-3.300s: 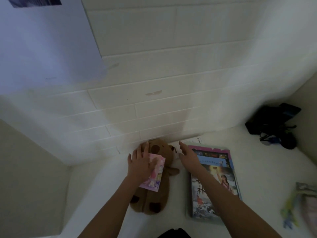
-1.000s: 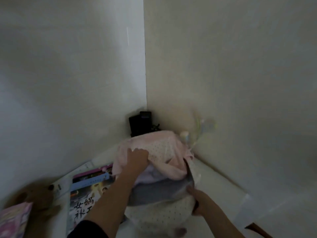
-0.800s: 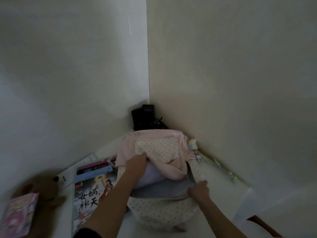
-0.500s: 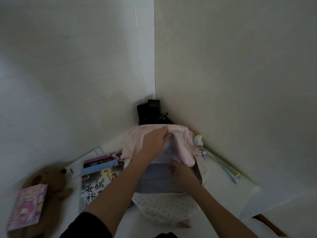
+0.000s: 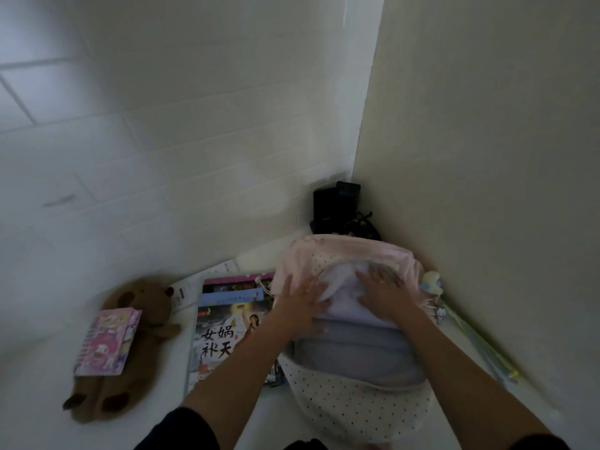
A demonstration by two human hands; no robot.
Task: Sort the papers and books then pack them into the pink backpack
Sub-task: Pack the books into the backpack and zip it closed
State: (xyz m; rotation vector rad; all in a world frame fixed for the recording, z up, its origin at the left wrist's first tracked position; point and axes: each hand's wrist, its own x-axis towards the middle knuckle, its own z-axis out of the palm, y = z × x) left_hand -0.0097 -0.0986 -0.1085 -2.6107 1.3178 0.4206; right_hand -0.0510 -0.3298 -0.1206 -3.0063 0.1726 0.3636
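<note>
**Both hands at the mouth of the backpack; books not yet packed**

The step in hand looks like opening the pink backpack (image 5: 357,397), which stands on the white bench (image 5: 42,417) in the corner, close to the right wall. The left hand (image 5: 303,298) and the right hand (image 5: 384,293) both lie with fingers spread and nearly straight, pressing flat on the pale lining at the top of the bag, under its pink flap; neither hand holds anything.

Inside the mouth only grey and pale lilac fabric shows. I cannot tell whether any book or paper is already in it.

The big picture book (image 5: 227,332) lies flat just left of the bag, partly under its side, on top of a white paper sheet (image 5: 207,282). The small pink notebook (image 5: 108,341) rests on a brown plush toy (image 5: 130,345) further left.

Next, I judge, the mouth must be held wide with one hand while the other fetches the picture book and slides it in upright.
</note>
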